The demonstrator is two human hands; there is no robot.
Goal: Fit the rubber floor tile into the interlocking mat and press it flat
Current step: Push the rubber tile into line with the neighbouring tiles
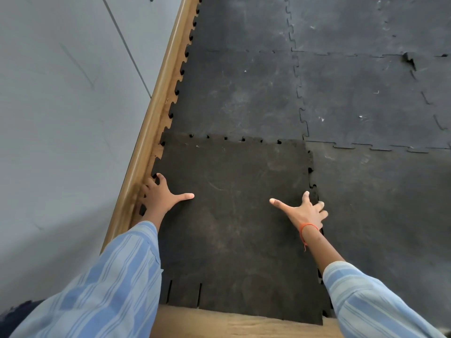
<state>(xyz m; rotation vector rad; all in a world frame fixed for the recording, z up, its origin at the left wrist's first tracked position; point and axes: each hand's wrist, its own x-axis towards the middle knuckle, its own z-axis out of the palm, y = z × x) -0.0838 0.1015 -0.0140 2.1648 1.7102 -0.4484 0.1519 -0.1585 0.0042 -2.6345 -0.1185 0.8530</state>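
Observation:
A dark rubber floor tile (234, 215) with toothed edges lies in the near left corner of the interlocking mat (366, 106). Its far and right teeth sit against the neighbouring tiles, with small gaps showing along both seams. My left hand (161, 196) grips the tile's left edge beside the wooden skirting, thumb stretched over the top. My right hand (305, 211) holds the right edge at the seam, thumb on the surface and fingers curled at the joint. An orange thread is tied round my right wrist.
A grey wall (61, 118) with a wooden skirting board (156, 123) runs along the left. Bare wooden floor (231, 323) shows at the tile's near edge. One mat seam at the far right (410, 59) is lifted.

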